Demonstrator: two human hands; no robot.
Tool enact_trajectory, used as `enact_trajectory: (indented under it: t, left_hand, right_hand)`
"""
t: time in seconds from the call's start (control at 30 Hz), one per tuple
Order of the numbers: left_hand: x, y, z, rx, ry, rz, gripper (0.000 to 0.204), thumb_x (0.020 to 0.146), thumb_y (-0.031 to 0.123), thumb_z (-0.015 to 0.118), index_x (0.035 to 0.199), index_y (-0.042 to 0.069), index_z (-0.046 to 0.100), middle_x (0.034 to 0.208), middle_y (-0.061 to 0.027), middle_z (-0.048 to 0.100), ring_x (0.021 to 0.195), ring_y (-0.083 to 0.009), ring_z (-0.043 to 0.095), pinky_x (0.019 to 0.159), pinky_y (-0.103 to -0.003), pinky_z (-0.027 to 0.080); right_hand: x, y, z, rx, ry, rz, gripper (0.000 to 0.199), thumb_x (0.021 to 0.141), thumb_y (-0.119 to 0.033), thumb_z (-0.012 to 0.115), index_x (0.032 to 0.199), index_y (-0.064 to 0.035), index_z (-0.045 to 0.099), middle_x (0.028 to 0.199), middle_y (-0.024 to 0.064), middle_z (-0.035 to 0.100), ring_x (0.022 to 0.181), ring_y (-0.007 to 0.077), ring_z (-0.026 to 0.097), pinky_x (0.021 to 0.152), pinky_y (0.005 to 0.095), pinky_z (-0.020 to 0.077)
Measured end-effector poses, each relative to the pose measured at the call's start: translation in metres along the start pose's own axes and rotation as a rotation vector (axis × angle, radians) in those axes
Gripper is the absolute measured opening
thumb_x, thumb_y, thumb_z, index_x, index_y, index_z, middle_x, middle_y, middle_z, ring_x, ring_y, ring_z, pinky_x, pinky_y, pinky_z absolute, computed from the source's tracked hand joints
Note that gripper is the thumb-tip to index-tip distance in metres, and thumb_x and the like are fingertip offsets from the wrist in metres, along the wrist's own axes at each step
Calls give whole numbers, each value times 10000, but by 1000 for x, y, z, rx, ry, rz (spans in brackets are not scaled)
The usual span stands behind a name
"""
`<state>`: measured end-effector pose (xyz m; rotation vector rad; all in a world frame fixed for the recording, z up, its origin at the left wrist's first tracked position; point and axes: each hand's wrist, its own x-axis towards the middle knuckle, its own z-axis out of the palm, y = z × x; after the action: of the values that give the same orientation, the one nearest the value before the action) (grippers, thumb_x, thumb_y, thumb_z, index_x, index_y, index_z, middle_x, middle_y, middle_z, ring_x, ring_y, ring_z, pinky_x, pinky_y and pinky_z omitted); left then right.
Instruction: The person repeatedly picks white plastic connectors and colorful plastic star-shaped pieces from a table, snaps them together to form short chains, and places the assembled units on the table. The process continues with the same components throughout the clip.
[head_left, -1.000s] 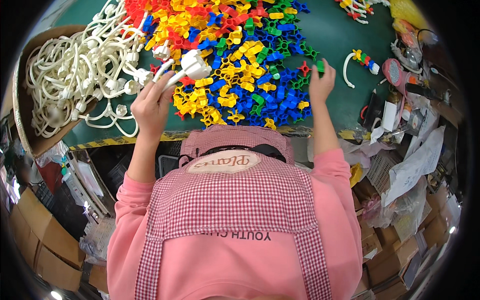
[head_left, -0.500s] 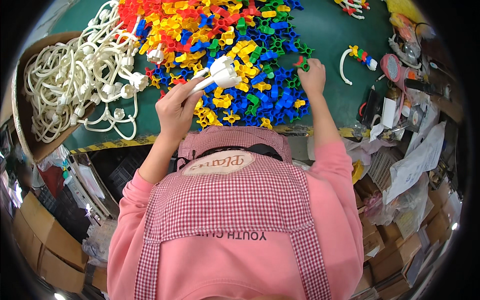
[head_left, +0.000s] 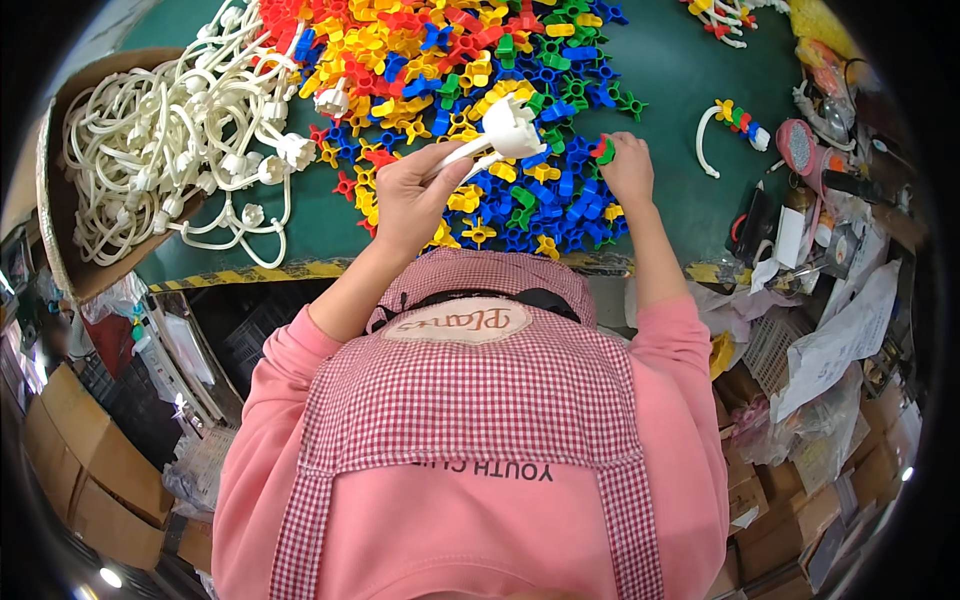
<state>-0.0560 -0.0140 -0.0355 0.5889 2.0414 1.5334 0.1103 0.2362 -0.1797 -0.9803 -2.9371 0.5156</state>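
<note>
While the left hand [head_left: 415, 197] grips a white cord [head_left: 463, 152] between thumb and fingers, its flower-shaped white cup [head_left: 512, 128] points up and right, toward the right hand [head_left: 628, 168]. That hand's fingers are pinched together on small red and green plastic connectors [head_left: 606, 152]; how many, I cannot tell. Between and beyond the hands spreads a heap of yellow, blue, red and green connectors [head_left: 545, 75], partly hidden by the cup. To the left, a cardboard box [head_left: 46, 210] overflows with tangled white cords [head_left: 140, 150]. Well right of the right hand, a curved white cord strung with coloured pieces [head_left: 703, 150] lies on the green tabletop [head_left: 670, 80], near a pink round-headed brush [head_left: 797, 147].
</note>
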Motion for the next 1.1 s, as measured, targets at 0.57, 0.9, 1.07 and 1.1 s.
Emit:
enact_trajectory:
  t: [0.57, 0.9, 1.07, 1.1]
  left_hand:
    - [0, 5, 1, -58, 2, -37, 193, 825, 121, 674, 979, 5, 679, 657, 2, 615, 549, -28, 488, 478, -188, 373]
    - [-2, 9, -7, -14, 41, -32, 228, 820, 148, 685, 988, -7, 676, 714, -38, 656, 608, -49, 566, 533, -192, 440]
    - [-2, 9, -3, 8, 0, -31, 234, 834, 147, 675, 1001, -16, 665, 713, 21, 605, 605, -17, 484, 520, -174, 371]
    - [-1, 11, -3, 0, -15, -47, 232, 827, 145, 680, 997, -13, 669, 722, -6, 631, 615, -34, 531, 534, -183, 412]
  right_hand:
    - [-1, -21, -17, 67, 68, -72, 144, 729, -133, 640, 862, -83, 664, 974, 67, 618, 891, 296, 554, 772, 387, 481]
    - [13, -7, -47, 71, -311, 328, 173, 753, -203, 621, 880, -96, 670, 927, 106, 635, 881, 347, 576, 754, 432, 482]
    - [4, 10, -35, -21, -92, 67, 186, 747, -159, 621, 916, -98, 668, 975, 114, 619, 911, 336, 571, 778, 427, 483]
    - [7, 15, -27, -74, -142, 62, 204, 741, -155, 632, 934, -99, 666, 995, 107, 615, 927, 328, 571, 788, 419, 482]
